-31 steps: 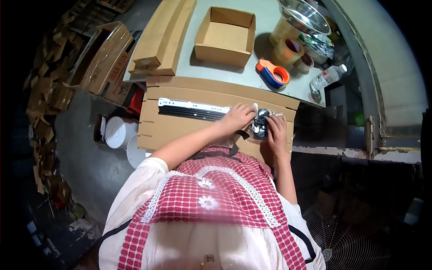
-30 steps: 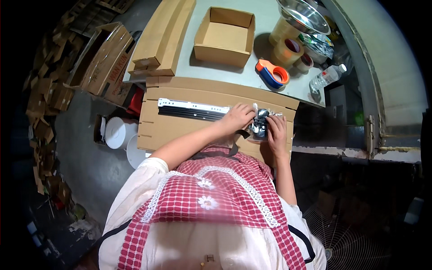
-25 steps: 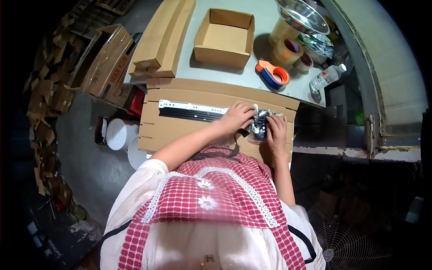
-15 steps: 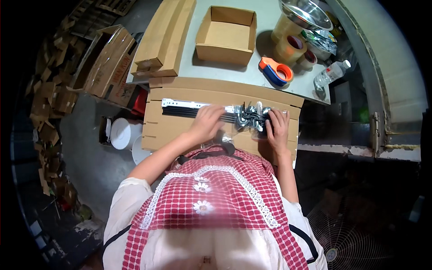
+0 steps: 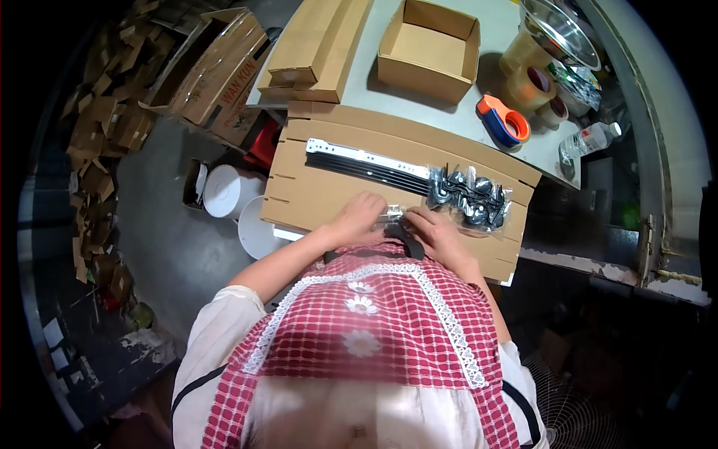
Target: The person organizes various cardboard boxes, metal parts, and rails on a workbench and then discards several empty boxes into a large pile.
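In front of my apron, my left hand [image 5: 362,218] and my right hand [image 5: 439,235] meet with fingers bent. Between their fingertips is a small clear plastic packet [image 5: 392,215], gripped from both sides; its contents are too small to make out. Just beyond, a white perforated metal rail [image 5: 359,155] lies against several black rails [image 5: 366,173] on a flat cardboard sheet [image 5: 299,200]. A clear bag of black rounded parts [image 5: 470,197] covers the right end of the rails, and neither hand touches it.
Behind the sheet, a table [image 5: 359,82] bears long cartons [image 5: 310,45], an open box [image 5: 426,56], an orange-and-blue tape dispenser [image 5: 503,122], tape rolls [image 5: 535,90], a metal bowl [image 5: 561,34] and a bottle [image 5: 591,140]. White buckets [image 5: 224,191] stand at left, a fan [image 5: 572,408] at lower right.
Both hands have drawn back toward my apron, off the rails and the bag of black parts, and come together on the small packet. The view has shifted, moving the scene rightward.
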Tool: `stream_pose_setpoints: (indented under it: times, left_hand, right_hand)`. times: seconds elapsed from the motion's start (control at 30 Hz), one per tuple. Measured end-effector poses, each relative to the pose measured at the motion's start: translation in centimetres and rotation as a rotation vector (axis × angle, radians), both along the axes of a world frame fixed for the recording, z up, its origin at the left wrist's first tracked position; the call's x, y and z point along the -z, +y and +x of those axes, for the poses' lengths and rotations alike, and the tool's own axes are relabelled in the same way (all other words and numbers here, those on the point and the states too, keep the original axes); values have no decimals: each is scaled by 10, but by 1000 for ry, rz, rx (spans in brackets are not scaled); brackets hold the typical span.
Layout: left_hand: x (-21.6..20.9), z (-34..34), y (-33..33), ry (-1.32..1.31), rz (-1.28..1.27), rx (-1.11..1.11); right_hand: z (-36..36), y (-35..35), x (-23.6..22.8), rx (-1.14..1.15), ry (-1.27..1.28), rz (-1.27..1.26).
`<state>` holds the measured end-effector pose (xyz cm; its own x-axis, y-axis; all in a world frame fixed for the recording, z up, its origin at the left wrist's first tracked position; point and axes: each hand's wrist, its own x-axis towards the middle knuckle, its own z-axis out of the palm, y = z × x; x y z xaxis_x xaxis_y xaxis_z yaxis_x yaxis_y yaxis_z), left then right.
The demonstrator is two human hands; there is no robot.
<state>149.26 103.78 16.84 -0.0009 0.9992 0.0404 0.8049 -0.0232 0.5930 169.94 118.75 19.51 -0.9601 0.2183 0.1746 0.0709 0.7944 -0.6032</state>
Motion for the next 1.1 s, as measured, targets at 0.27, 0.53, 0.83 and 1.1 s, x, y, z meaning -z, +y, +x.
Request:
stream_pose_setpoints:
  times: [0.27, 0.53, 0.83, 1.1]
  left_hand:
    - [-13, -32, 44, 150, 411, 115]
    - [7, -31, 69, 150, 430, 159]
    - [4, -27, 59, 180, 376, 60]
    - [-4, -12, -8, 154, 345, -116]
  right_hand:
    - [-34, 3, -15, 104, 126, 224]
    - [1, 18, -25, 462, 271, 208]
    - [45, 10, -21, 761, 263, 106]
    - [34, -16, -19, 530, 331, -99]
